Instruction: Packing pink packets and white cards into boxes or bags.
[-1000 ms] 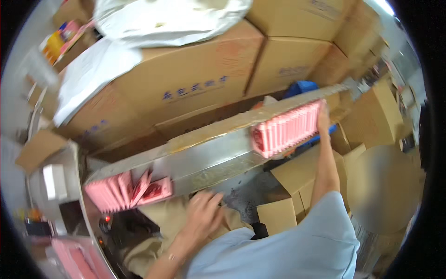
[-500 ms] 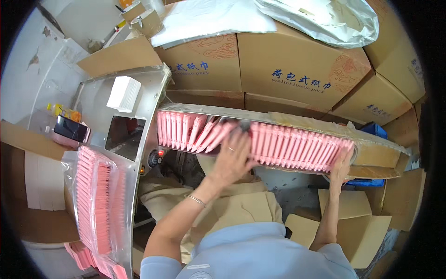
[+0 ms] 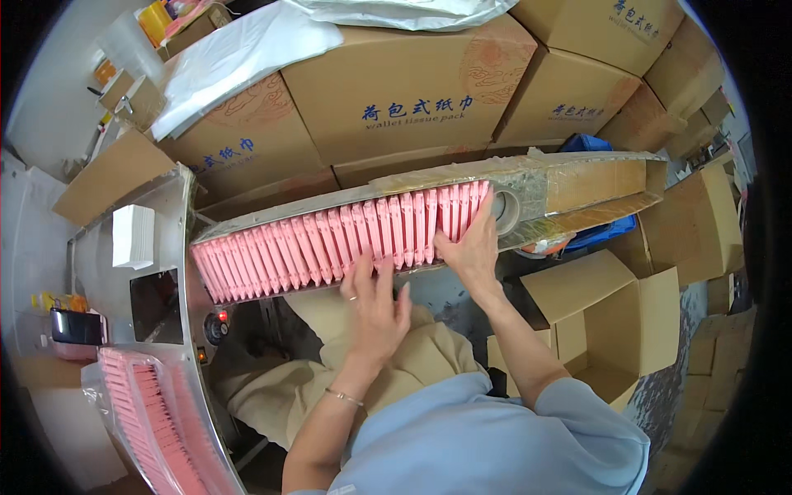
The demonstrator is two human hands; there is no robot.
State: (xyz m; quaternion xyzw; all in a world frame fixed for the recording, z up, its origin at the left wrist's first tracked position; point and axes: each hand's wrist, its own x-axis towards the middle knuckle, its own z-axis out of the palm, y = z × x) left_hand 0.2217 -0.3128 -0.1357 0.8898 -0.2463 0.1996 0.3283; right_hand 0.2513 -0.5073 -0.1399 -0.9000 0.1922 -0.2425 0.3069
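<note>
A long row of pink tissue packs [image 3: 326, 243] stands on edge, packed side by side in a narrow tray [image 3: 606, 186] across my front. My right hand [image 3: 474, 256] clasps the right end of the row, its thumb at the near side and its fingers around the end pack. At the middle of the row's near edge is my left hand [image 3: 375, 309], fingers apart, the tips touching or just beside the packs. It holds nothing. A roll of tape [image 3: 506, 213] lies in the tray just right of the row.
Stacked cardboard cartons [image 3: 404, 82] wall the far side. An open carton [image 3: 594, 322] stands at my right. On the metal worktop [image 3: 173, 214] at left are a white tissue stack [image 3: 134, 237], a dark phone [image 3: 76, 327] and bagged pink packs [image 3: 157, 421]. A lit red switch [image 3: 221, 315] shows nearby.
The view has swung right. The leaning packs at the row's left part now stand in line with the others. My left hand has drawn back to the near edge; my right stays at the end.
</note>
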